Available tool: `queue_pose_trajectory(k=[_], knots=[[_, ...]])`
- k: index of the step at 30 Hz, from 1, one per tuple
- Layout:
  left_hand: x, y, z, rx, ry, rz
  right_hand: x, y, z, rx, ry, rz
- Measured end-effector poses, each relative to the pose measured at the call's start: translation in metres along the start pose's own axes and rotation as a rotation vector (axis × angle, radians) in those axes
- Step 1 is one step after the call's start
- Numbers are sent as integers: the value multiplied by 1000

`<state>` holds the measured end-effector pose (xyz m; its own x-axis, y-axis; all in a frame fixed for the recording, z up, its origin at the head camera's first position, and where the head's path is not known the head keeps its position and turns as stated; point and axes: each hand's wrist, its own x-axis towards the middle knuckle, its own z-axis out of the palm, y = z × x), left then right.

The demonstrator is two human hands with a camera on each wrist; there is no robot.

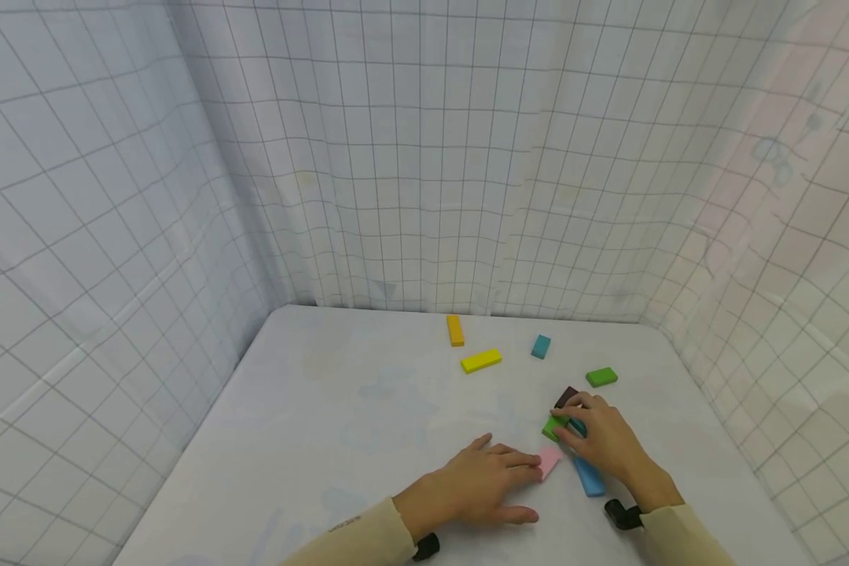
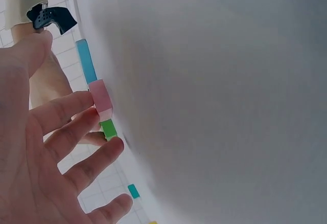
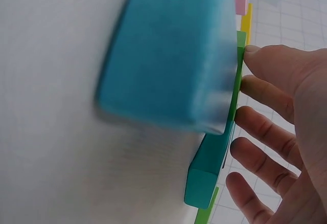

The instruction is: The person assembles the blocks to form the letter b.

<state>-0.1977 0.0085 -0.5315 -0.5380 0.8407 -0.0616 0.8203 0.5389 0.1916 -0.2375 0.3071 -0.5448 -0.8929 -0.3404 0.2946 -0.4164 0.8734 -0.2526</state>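
Note:
My right hand [image 1: 606, 436] is over the right side of the table, its thumb and index finger pinching a small green block [image 1: 552, 429]. A teal block [image 1: 578, 427] lies under those fingers, and a dark brown block [image 1: 567, 396] sits just beyond them. Nearer to me is a long blue block [image 1: 589, 476], large in front of the right wrist view. My left hand [image 1: 484, 481] is spread palm down with its fingers extended. Its fingertips touch a pink block [image 2: 101, 97], which lies between the green and blue blocks.
Farther back lie an orange block [image 1: 456, 331], a yellow block [image 1: 481, 361], a small teal-blue block [image 1: 541, 347] and another green block [image 1: 601, 376]. Grid-patterned white curtains [image 1: 424, 196] enclose the white table [image 1: 290, 409] at the back and sides.

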Motion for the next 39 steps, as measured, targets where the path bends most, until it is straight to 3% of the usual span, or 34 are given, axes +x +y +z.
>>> queue_pose_trajectory(k=[23,27,34,39], knots=[[-12,-20,-3,40,102,-59,0,0,0,4,27,-28],[-9,-21,-5,-8,120,-71,0,0,-1,0,26,-26],[5,-29,1,-184,153,-145,1,2,0,5,39,-46],[14,-36,4,-246,177,-163,2,3,1,14,43,-54]])
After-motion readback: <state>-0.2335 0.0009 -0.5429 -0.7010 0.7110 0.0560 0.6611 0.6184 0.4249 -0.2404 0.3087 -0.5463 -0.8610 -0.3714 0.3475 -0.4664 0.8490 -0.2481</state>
